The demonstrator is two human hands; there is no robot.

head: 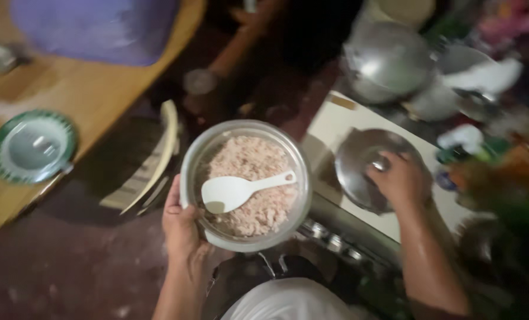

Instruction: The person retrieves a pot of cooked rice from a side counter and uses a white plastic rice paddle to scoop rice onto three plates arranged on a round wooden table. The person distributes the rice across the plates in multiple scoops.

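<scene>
My left hand grips the near rim of a round metal pot filled with cooked rice. A white plastic rice paddle lies on the rice with its handle pointing right. My right hand rests on a round metal lid, fingers closed around its knob. The lid sits on a white stove top.
A wooden table at the left carries a green-rimmed plate and a purple object. Metal pots and blurred items crowd the upper right. Stove knobs line the front edge. The floor below is dark red.
</scene>
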